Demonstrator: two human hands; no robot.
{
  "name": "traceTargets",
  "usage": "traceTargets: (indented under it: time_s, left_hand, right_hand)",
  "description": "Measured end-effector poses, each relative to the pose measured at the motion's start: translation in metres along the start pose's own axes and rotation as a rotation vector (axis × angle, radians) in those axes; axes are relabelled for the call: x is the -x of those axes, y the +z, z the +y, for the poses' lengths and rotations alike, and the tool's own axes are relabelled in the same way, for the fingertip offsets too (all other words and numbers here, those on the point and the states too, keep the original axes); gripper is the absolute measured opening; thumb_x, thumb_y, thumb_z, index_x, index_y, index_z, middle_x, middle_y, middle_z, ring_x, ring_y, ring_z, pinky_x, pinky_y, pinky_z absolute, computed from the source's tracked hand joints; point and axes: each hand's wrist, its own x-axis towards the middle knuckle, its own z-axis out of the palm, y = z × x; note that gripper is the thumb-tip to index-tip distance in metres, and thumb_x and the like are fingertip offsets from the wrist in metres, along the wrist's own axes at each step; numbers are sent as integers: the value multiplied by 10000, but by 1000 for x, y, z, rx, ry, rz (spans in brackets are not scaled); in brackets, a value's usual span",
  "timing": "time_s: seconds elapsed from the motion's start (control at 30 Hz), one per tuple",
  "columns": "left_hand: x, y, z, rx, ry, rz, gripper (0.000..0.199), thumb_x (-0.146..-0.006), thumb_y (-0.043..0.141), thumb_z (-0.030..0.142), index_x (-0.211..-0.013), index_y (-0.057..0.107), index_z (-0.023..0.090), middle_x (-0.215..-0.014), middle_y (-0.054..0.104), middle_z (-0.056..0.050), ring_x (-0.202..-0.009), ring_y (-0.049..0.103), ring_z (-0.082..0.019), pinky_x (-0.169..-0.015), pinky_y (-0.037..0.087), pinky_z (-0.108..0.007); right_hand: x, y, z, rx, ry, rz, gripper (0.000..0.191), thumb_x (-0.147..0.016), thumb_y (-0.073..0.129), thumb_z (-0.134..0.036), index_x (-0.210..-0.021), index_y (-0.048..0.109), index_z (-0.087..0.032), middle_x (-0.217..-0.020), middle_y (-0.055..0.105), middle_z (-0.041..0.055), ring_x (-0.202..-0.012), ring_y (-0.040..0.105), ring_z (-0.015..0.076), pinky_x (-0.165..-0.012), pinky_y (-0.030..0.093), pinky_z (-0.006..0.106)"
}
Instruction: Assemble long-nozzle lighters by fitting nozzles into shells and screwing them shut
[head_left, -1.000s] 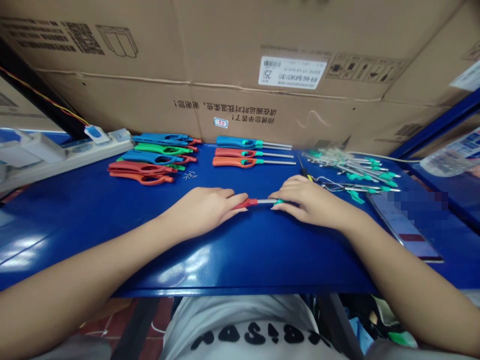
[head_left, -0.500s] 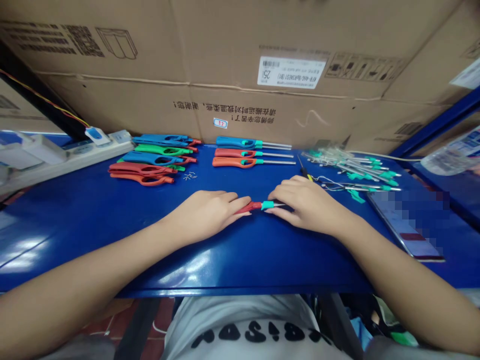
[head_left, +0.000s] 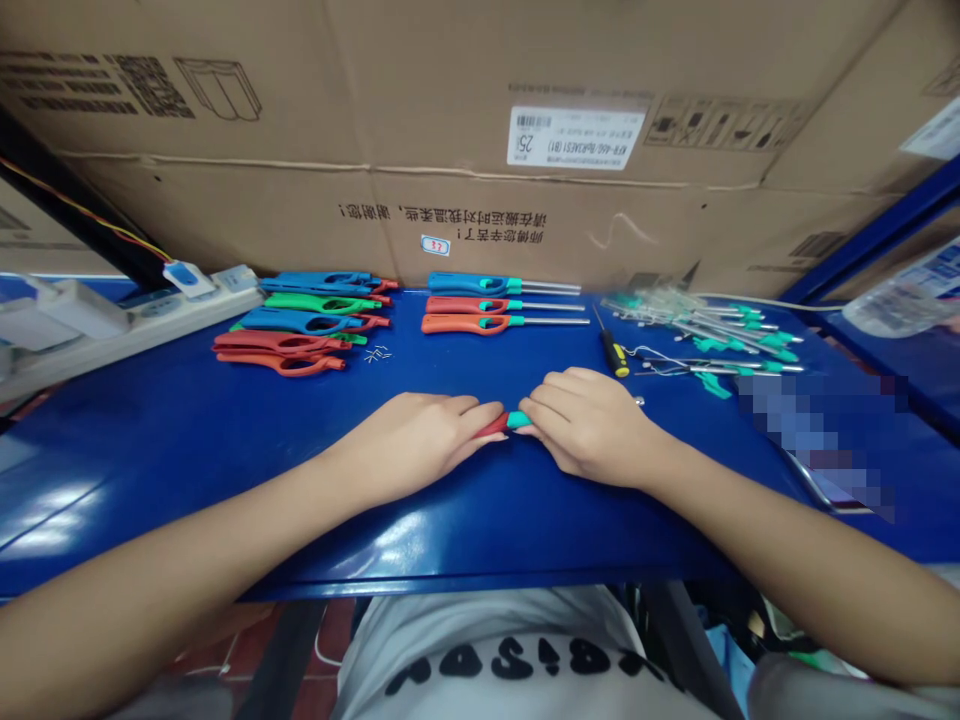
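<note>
My left hand (head_left: 412, 442) is closed around a red lighter handle (head_left: 493, 428), and only its front end shows past the fingers. Against that end sits a teal collar (head_left: 516, 420), which my right hand (head_left: 592, 425) grips with curled fingers. The rest of the teal-collared part is hidden in my right fist; a small shiny tip (head_left: 639, 401) shows beyond it. How deep the collar sits in the handle cannot be seen. Both hands are low over the blue table (head_left: 450, 530), near its middle.
Farther back lie three long-nosed lighters (head_left: 480, 304), several coloured handles (head_left: 307, 320), and small screws (head_left: 377, 354). To the right are a screwdriver (head_left: 615, 358), a pile of metal tubes with teal parts (head_left: 720, 330), and a blurred-out phone (head_left: 832, 470). A power strip (head_left: 157, 312) and cardboard (head_left: 285, 190) border the table.
My right hand has slid left along the metal tube and closed up to the teal collar, covering the tube. Both hands are nearer each other, and the screwdriver is now uncovered.
</note>
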Motion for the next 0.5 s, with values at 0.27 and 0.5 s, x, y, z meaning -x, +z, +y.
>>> traceTargets:
  time_s: [0.27,0.5]
  left_hand:
    - [1,4,5,-120,77,-40,235,-1060,432,330,-1083,608,176,-836,678,-37,-738,685,-233,-606,474,-319]
    - [-4,5,4,-89,4,-58,318,-1074,373,402,-1078,614,194,-865,685,-36,-754,692,-230,-612,464,-312]
  right_hand:
    - [0,7,-12,-136,78,-122,271,-980,489,-212,-779,652,-135,-722,610,73,-689,473,190,-662,311,327]
    - [-4,5,-6,-243,167,-281,269,-1010,459,-274,-880,654,-141,-813,666,77,-751,564,195,-696,365,317]
